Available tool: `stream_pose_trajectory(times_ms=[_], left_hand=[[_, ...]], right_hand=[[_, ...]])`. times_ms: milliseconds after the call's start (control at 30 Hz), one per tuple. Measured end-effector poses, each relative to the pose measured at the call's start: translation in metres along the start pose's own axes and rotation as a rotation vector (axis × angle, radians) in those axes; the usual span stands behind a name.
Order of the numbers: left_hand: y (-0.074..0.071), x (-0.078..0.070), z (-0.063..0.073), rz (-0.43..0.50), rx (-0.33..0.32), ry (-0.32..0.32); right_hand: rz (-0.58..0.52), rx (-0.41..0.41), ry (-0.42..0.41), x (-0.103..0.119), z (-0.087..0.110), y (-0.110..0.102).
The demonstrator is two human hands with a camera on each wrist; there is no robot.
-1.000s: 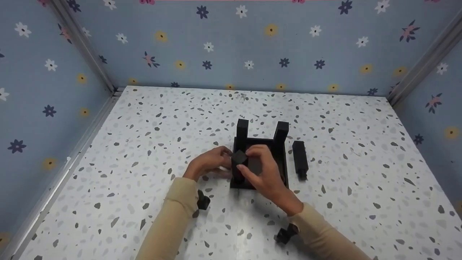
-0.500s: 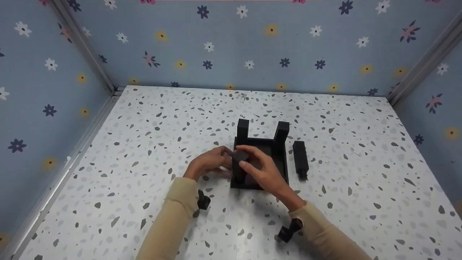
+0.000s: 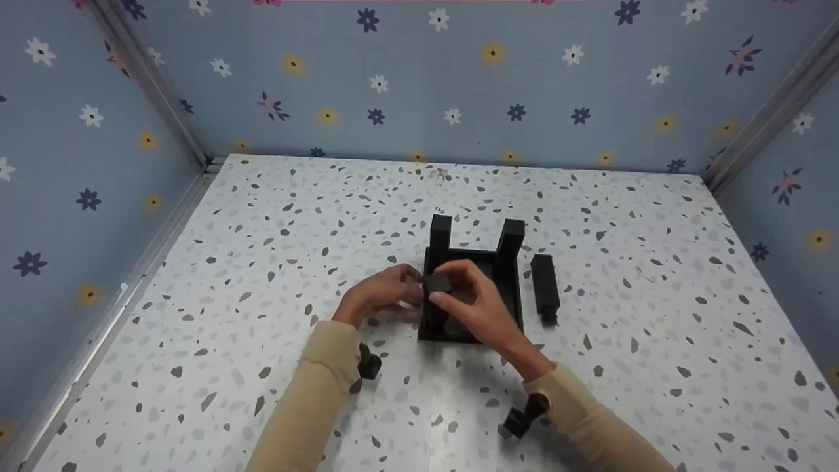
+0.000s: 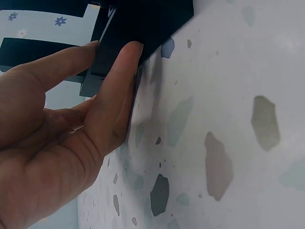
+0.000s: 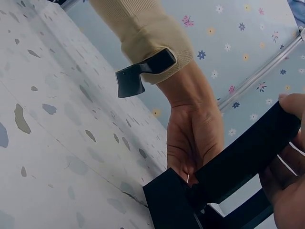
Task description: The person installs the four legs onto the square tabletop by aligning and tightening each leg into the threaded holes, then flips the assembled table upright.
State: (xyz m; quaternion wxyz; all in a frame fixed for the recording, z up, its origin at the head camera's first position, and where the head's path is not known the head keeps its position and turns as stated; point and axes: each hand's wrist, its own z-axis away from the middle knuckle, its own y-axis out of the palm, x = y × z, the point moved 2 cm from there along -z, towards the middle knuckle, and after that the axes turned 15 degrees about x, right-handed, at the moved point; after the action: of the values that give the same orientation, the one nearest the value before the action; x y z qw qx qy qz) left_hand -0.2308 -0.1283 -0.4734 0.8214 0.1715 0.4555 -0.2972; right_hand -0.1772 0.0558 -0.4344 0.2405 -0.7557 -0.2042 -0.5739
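A small black table (image 3: 520, 308) lies upside down, its shallow rimmed underside facing up. Two square legs, the far left one (image 3: 441, 233) and the far right one (image 3: 512, 239), stand at its back corners. At the near left corner my right hand (image 3: 484, 313) pinches the top of a third leg (image 3: 438, 284) between thumb and fingers. That leg (image 5: 248, 155) meets the tabletop (image 5: 167, 198) at a dark, narrow joint in the right wrist view. My left hand (image 3: 385, 290) grips the tabletop's left edge; its fingertips (image 4: 128, 50) press against the board in the left wrist view.
A loose black leg (image 3: 545, 287) with a narrower end lies just right of the upturned table. The speckled white tabletop surface (image 3: 328, 216) is bounded by flowered blue panels (image 3: 419, 85). A black wrist mount (image 3: 370, 364) projects from the left cuff.
The right fingers shift round the leg's top and back, and the top of the leg has turned from a diamond to a squarer outline. The left hand and the table stay put.
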Motion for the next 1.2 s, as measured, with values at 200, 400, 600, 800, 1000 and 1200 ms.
stream_pose_trajectory(times_ms=[200, 400, 600, 800, 1000, 1200], left_hand=[[-0.001, 0.000, -0.001, -0.009, -0.009, -0.014], [0.000, -0.001, 0.000, -0.020, -0.019, -0.015], [0.000, 0.000, -0.001, -0.030, -0.003, 0.012], [0.000, 0.000, -0.002, -0.020, -0.002, 0.005], [0.001, -0.001, -0.001, 0.007, 0.001, -0.001], [0.000, -0.001, 0.000, -0.008, 0.003, 0.002]], right_hand=[[0.035, -0.011, 0.016, 0.017, 0.000, 0.004], [0.090, -0.025, 0.016, 0.027, 0.001, 0.006], [0.121, -0.015, 0.005, 0.010, 0.002, 0.003], [0.058, 0.079, -0.024, -0.002, 0.003, -0.003], [-0.107, 0.178, -0.060, -0.003, 0.001, -0.006], [-0.115, 0.185, -0.016, -0.003, 0.002, -0.007]])
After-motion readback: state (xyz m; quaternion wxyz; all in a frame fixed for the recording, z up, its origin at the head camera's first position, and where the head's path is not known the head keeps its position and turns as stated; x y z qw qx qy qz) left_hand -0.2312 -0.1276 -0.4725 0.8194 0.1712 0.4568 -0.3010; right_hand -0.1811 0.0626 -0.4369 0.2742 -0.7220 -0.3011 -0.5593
